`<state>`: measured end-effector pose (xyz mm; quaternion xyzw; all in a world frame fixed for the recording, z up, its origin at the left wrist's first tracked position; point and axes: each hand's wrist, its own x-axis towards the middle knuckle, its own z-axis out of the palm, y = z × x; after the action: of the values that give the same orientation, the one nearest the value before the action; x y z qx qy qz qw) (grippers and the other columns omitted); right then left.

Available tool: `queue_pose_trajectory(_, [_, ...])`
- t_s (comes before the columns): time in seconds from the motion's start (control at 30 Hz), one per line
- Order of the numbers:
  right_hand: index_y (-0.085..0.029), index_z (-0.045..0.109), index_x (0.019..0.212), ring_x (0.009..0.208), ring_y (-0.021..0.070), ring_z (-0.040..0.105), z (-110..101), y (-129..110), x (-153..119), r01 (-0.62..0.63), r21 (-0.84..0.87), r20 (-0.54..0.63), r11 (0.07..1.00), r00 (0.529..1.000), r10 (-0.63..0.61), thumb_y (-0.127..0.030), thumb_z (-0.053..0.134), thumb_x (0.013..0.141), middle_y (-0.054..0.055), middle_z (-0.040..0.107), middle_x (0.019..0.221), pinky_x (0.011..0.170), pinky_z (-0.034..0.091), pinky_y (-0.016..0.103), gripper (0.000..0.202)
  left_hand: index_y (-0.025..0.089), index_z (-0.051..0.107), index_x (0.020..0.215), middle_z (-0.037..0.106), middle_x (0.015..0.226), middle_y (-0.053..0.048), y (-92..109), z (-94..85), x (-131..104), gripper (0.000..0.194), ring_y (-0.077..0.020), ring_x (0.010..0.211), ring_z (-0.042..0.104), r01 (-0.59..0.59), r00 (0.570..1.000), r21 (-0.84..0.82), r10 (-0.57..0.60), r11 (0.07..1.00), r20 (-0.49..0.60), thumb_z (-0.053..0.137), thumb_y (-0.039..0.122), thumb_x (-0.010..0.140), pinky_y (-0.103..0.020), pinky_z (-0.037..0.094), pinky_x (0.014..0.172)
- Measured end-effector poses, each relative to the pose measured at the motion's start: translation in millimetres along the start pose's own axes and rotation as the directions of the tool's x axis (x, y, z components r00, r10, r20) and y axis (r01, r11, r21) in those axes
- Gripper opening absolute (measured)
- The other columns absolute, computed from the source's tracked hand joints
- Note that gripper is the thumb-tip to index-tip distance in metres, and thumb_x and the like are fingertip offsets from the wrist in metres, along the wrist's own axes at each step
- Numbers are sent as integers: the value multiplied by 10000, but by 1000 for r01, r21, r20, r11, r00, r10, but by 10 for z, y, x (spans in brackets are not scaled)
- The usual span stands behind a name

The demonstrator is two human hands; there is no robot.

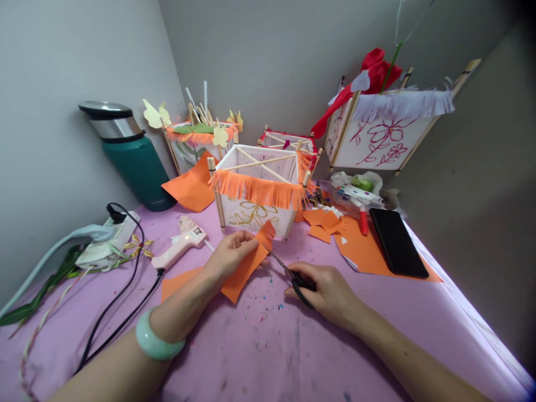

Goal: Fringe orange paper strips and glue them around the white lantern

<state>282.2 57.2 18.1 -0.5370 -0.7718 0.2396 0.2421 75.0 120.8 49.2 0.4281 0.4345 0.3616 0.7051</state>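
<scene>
My left hand (pixel 234 251) pinches a strip of orange paper (pixel 240 277), with its upper end cut into short fringe. In my right hand (pixel 324 287) is a pair of scissors (pixel 302 286) with black handles, fingers wrapped around the grips. The blade tips touch the right edge of the strip, near the left fingertips. Just behind the hands stands a box-shaped paper lantern (pixel 255 215) with a stick frame, a drawn yellow flower and orange fringe along its top edges. A jade-coloured bangle (pixel 157 338) circles my left wrist.
A pink glue gun (pixel 182 245), power strip (pixel 104 248) and teal bottle (pixel 136 167) are left. Orange scraps (pixel 322 220), a red glue stick (pixel 363 220) and a black phone (pixel 397 243) lie right. Another lantern (pixel 385 134) hangs back right; cables cross the left front.
</scene>
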Motion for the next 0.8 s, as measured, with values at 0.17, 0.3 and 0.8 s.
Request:
queue_pose_trajectory(0.17, [-204,679,935,547,100,430,8,6,-4,2,-7,-17,1000,1000,-2,-404,680,784,-40,540,619,515,346,197,250,165,509,759,688,620,-49,-6,-9,-3,232,-189,546,680,-6,1000,-14,7,1000,12,711,267,703,-276,530,548])
queue_pose_trajectory(0.3, [-209,678,965,550,103,444,8,7,-9,-1,0,-19,1000,1000,1,-407,686,774,-39,552,629,513,347,197,275,168,498,751,684,610,-42,-16,-11,5,212,-188,549,682,-2,1000,-11,2,1000,16,692,248,716,-274,529,552])
queue_pose_trajectory(0.8, [-207,663,893,556,103,422,3,-6,-4,-4,-6,1,1000,1000,4,-390,680,784,-55,513,623,519,335,196,213,177,487,724,679,588,-38,-31,-1,-13,253,-180,525,674,2,999,10,-2,1000,51,709,297,711,-270,520,542])
